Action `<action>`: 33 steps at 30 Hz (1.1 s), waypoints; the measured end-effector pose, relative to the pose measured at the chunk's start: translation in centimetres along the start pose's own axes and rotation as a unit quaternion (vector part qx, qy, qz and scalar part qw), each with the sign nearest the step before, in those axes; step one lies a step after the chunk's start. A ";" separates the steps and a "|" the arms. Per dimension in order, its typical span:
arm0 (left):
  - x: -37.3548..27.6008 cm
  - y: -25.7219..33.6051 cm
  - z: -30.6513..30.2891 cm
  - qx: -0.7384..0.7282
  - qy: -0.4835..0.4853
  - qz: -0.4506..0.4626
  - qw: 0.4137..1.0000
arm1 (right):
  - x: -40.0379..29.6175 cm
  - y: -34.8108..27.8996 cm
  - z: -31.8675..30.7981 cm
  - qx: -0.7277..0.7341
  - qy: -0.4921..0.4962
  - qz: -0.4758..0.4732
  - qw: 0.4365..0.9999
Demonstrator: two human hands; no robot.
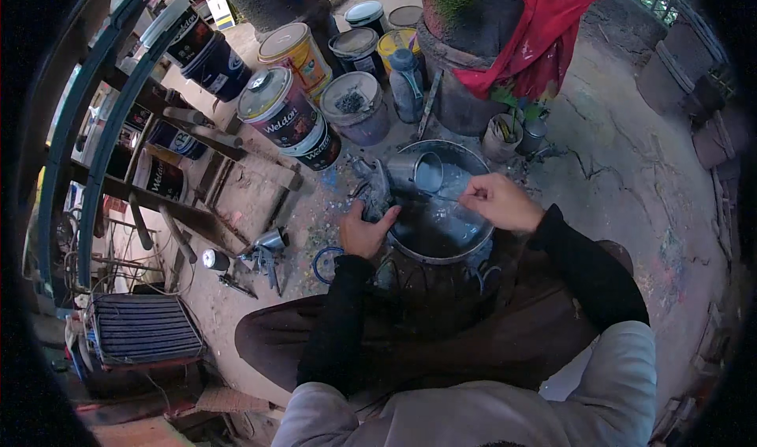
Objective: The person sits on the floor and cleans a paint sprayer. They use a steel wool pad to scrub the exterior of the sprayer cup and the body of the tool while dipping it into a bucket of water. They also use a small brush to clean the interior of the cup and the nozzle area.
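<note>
A wide round metal basin [440, 256] stands before my crossed legs, with grey-blue liquid and wet film inside. Inside it, near the far left wall, a metal cup [408, 168] lies tilted and holds pale blue-grey paint. My right hand [500, 201] is over the basin's right side, pinching a thin dark rod [440, 197] that reaches left below the cup's mouth. Whether rod and cup are joined I cannot tell. At the left rim my left hand [365, 234] grips a crumpled, grey-stained piece, apparently a cloth [375, 190], between thumb and fingers.
A spray gun [266, 261] lies on the floor at left, near a wooden rack [154, 210]. Beyond the basin stand lidded paint buckets [284, 116], a grey bottle [406, 86] and a large drum [461, 92] draped with red cloth [532, 39]. A blue hose [322, 264] loops beside my left wrist.
</note>
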State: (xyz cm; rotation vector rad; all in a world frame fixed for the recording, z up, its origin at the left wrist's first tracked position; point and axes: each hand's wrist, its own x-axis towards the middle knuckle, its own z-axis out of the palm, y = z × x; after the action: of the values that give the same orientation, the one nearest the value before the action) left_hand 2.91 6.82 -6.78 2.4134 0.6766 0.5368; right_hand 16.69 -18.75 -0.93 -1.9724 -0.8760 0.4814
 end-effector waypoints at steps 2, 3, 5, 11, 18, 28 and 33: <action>0.0 0.0 0.1 -0.024 -0.001 -0.001 1.000 | 0.2 0.0 -1.1 -0.015 0.000 0.021 1.000; 0.1 0.0 0.0 -0.035 0.000 0.000 0.999 | 0.3 0.3 -1.4 -0.051 0.040 0.002 0.998; 0.3 -0.1 -0.3 -0.032 -0.021 -0.005 0.999 | 0.4 1.0 -1.9 -0.123 0.117 -0.034 0.985; 0.5 0.8 -1.1 -0.047 -0.082 -0.061 0.994 | -0.3 3.3 -2.5 -0.089 0.082 -0.018 0.992; 1.0 1.1 -1.8 -0.065 -0.141 -0.098 0.983 | -0.1 3.0 -3.3 -0.143 0.064 0.019 0.987; 1.7 -2.0 -1.8 -0.170 -0.209 -0.140 0.953 | 0.7 0.5 -3.2 -0.104 0.003 0.053 0.993; 1.7 -3.6 -1.5 -0.133 -0.206 -0.148 0.958 | 0.9 1.0 -2.8 -0.112 -0.030 0.035 0.993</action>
State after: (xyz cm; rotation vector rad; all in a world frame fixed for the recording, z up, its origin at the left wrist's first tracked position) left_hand 2.28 10.99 -7.45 2.0310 0.7109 -0.0042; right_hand 19.40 -20.05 -0.32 -2.2102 -0.9350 0.5038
